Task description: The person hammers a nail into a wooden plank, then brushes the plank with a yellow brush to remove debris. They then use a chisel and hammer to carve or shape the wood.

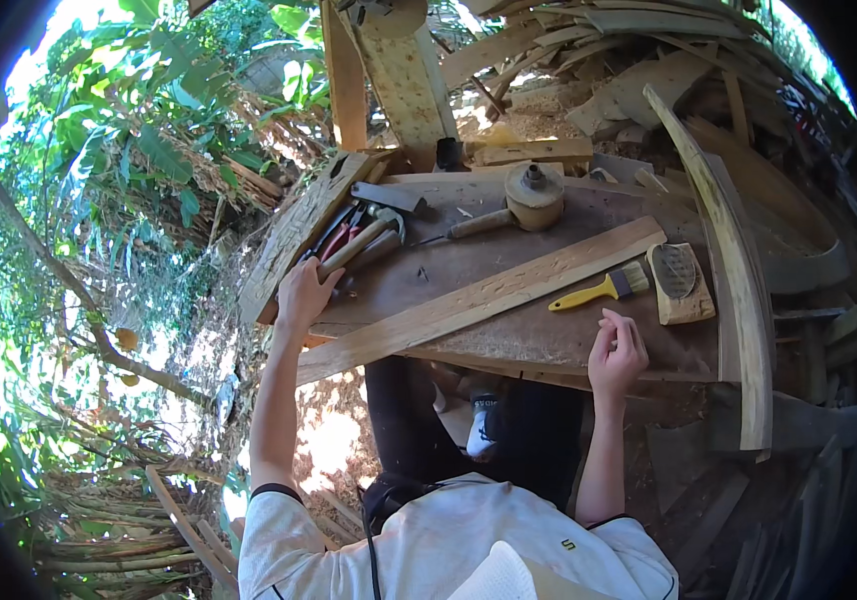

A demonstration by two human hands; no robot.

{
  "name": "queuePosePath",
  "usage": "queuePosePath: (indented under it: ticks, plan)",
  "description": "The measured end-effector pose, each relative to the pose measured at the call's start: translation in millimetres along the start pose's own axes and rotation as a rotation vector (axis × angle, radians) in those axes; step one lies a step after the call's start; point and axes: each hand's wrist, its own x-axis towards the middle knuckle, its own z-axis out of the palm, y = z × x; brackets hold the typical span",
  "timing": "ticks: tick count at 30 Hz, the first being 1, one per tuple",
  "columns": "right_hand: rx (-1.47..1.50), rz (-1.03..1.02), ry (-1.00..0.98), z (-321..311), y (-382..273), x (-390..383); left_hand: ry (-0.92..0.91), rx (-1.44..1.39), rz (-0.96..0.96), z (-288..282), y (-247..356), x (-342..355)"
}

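Note:
My left hand is at the left end of the workbench, its fingers and thumb closed around the lower wooden handle of a claw hammer. Beside that hammer lie red-handled pliers and a tool with a dark, flat metal head, partly overlapped. My right hand hovers by the bench's front edge, fingers loosely curled, with nothing visible in it. Just beyond it rests a yellow-handled paintbrush. A long wooden plank with shallow marks lies diagonally between my hands.
A round wooden mallet-like tool lies toward the back. At right are a wood block with a dark patterned face and a long curved strip of wood. Scrap wood is heaped behind; plants grow at left.

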Motion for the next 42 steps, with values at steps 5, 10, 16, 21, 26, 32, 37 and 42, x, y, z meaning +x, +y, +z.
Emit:
queuePosePath:
  ticks: [5,10,16,21,26,32,37,42]
  plan:
    - [-0.003,0.002,0.003,1,0,-1,0.075,0.092,0.001,-2,3,-2]
    - [0.026,0.022,-0.005,2,-2,0,0.239,0.041,-0.106,-13,-2,-11]
    - [0.232,0.024,0.027,3,-26,-3,0.377,-0.199,-0.132,-69,46,-49]
    - [0.856,0.232,-0.486,20,-119,-32,0.246,-0.504,0.064,-62,117,-102]
    - [1.327,0.563,-0.343,43,-161,-52,0.038,-0.577,0.31,-45,177,-144]
    - [1.129,0.587,-0.162,35,-124,-45,-0.147,-0.862,0.402,-29,202,-154]
    - [1.075,0.687,-0.137,17,-71,-8,-0.045,-0.806,0.358,-25,188,-109]
    - [0.974,0.702,-0.208,15,-37,1,0.119,-0.532,0.446,3,174,-18]
